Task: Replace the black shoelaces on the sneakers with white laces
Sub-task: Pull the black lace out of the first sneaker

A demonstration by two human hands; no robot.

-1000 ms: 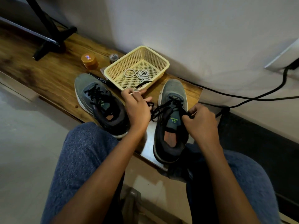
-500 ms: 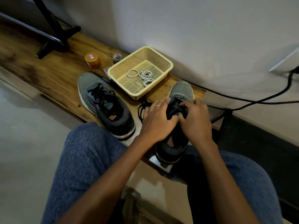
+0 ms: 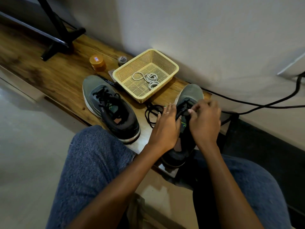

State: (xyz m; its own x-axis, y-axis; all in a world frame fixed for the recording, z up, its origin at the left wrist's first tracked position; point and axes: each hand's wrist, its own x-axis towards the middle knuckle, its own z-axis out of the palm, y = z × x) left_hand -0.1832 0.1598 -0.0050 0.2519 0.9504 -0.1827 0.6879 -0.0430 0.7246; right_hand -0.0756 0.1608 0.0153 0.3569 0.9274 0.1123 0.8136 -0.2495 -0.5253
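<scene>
At centre right of the frame, the right sneaker (image 3: 189, 96) sits on the worktop (image 3: 66, 76), its black lace (image 3: 152, 113) trailing loose to its left. Both the left hand (image 3: 165, 128) and right hand (image 3: 203, 119) curl their fingers onto the lacing. White laces (image 3: 148, 78) lie in the yellow basket (image 3: 173, 66) above, the other sneaker (image 3: 109, 104) further left.

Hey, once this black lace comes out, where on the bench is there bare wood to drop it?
Bare wood lies left of the orange jar, between the left sneaker and the black stand foot. Crowded: the strip between both sneakers, taken by the basket and loose black lace.
</scene>
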